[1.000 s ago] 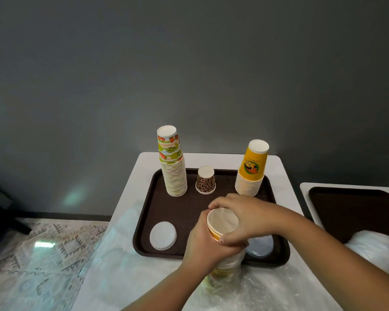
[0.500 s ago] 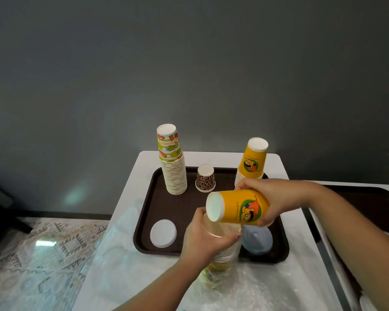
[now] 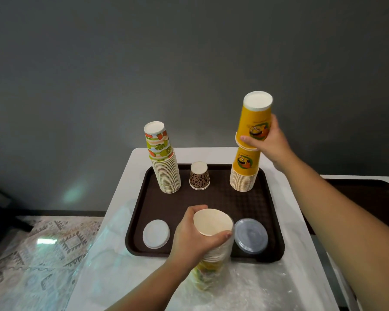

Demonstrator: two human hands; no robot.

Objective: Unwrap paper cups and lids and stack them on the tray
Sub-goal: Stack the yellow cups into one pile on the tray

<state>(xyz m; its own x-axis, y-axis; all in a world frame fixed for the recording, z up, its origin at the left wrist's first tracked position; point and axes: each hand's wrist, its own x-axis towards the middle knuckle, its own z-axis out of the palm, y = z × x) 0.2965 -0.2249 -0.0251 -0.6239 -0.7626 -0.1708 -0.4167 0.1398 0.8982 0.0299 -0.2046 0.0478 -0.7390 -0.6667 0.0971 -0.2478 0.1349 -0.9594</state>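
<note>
Gripping near its rim, the right hand holds 1 inverted yellow cup just over the yellow stack at the brown tray far-right corner. A wrapped cup sleeve, upright at the tray's front edge, is clasped w/ curled fingers by the left hand.

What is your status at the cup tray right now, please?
Right hand grips yellow cup, upside down over yellow stack. Left hand grips wrapped cups at tray front edge. Nothing in the way.
</note>
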